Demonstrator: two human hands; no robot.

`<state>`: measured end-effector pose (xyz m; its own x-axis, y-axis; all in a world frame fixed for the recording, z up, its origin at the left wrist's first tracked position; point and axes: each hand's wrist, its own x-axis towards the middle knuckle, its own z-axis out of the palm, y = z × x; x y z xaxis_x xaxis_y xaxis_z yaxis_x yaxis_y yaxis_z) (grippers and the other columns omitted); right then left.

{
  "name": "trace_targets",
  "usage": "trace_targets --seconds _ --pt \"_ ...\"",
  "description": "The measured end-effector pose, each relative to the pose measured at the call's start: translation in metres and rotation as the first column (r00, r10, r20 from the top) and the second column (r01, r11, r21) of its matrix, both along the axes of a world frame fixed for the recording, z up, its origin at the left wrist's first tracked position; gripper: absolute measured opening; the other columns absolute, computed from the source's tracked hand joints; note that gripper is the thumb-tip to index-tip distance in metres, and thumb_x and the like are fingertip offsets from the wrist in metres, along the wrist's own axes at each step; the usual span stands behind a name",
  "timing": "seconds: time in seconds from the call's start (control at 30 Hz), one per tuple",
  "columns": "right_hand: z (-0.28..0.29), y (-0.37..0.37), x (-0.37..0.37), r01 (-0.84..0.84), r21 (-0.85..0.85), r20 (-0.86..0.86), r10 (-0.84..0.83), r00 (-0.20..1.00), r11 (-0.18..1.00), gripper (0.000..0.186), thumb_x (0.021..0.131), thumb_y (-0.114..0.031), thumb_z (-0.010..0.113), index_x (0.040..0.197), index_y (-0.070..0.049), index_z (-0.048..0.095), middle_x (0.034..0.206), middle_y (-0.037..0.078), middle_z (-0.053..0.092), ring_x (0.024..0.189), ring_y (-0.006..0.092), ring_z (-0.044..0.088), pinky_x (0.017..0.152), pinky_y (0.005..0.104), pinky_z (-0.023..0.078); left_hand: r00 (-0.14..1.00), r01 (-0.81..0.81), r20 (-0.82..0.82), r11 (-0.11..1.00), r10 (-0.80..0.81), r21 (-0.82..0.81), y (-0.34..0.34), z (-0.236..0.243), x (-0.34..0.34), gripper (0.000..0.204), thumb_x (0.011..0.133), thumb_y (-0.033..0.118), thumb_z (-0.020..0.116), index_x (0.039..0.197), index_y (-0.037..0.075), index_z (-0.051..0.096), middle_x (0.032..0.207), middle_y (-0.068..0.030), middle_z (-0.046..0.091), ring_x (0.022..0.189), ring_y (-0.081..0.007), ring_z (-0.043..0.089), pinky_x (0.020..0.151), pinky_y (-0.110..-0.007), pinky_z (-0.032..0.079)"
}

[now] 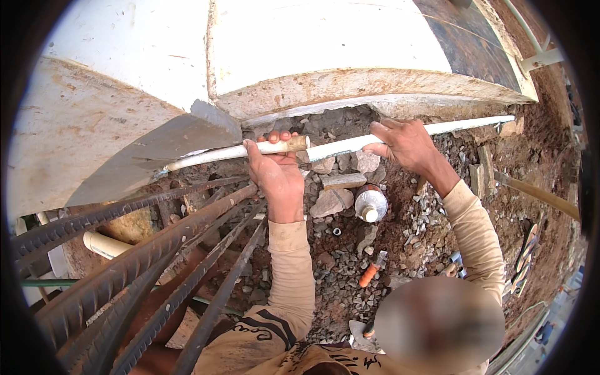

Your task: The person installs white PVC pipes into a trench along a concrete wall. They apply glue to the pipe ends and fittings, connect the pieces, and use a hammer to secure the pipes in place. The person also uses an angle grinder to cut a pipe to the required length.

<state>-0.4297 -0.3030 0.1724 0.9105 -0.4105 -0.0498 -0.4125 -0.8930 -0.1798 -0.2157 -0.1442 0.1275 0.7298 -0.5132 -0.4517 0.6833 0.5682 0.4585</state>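
Note:
My left hand [275, 178] is closed, palm up, around a white plastic pipe [219, 154] that runs off left along a grey panel. At its right end sits a tan-stained coupling [299, 144], just beyond my fingers. My right hand [405, 147] grips a second, longer white pipe [465, 125] between thumb and fingers. The left end of that pipe lies close beside the coupling, slightly lower; I cannot tell whether they touch. Below the pipes, a silver can with a white cap [370, 204] stands among broken stones [331, 202].
Thick rusty steel bars [112, 275] fan across the lower left. White-faced boards [325, 37] border the far side. On the gravel lie an orange-handled tool [372, 270], a trowel [361, 334] and a small white ring [337, 231]. Sandals [526, 256] and a wooden stick [537, 194] are at right.

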Motion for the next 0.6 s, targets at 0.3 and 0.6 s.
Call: trace_targets --seconds 0.3,0.6 --pt "0.002 -0.012 0.009 0.022 -0.031 0.062 -0.02 0.998 0.999 0.063 0.103 -0.071 0.042 0.105 -0.011 0.063 0.08 0.011 0.067 0.067 0.0314 0.069 0.056 0.0448 0.049 0.999 -0.023 -0.039 1.0 0.024 0.005 -0.002 0.011 0.003 0.036 0.117 0.041 0.04 0.097 0.012 0.044 0.087 -0.0049 0.051 0.084 -0.0237 0.055 0.088 -0.048 0.05" --pt "-0.011 -0.01 0.012 0.019 0.04 -0.004 -0.019 1.0 0.999 0.064 0.104 -0.069 0.044 0.113 -0.009 0.065 0.072 0.012 0.067 0.067 0.0332 0.068 0.057 0.0471 0.051 1.0 0.008 0.024 0.999 -0.009 0.054 0.006 0.012 -0.005 0.029 0.117 0.034 0.043 0.1 0.01 0.042 0.087 -0.0046 0.051 0.086 -0.0224 0.055 0.097 -0.048 0.051"
